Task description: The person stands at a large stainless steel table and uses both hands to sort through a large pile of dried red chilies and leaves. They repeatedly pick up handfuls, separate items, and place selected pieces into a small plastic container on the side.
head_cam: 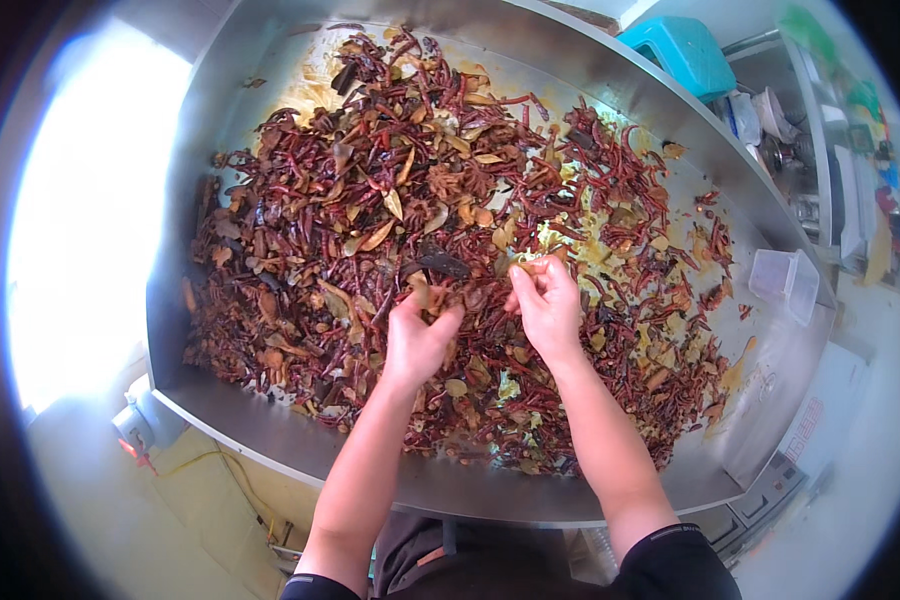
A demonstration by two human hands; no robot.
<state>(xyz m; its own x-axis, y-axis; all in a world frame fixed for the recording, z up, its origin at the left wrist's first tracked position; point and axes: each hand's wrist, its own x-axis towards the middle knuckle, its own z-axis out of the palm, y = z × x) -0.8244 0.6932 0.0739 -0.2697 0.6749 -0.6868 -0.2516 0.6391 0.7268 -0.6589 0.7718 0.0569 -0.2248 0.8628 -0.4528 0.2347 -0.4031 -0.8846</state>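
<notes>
In front of me a large steel tray (540, 499) holds a loose heap of oily dried red chillies (300, 169), bay leaves (379, 236) and other dark whole spices. My left hand (420, 334) is low over the middle of the heap, its fingers curled around some brown spice pieces (420, 289); its fingertips are partly hidden. To its right, my right hand (546, 306) pinches a small yellowish leaf-like piece (523, 261) between thumb and forefinger. Just beyond the left hand lies a dark strip of bark (444, 261), perhaps cassia.
A clear plastic tub (786, 283) stands inside the tray's right end. Beyond the far wall sits a turquoise plastic container (679, 56) beside shelves with bowls. A gas cylinder (148, 418) with a red-handled valve and yellow hose stands below the tray at left.
</notes>
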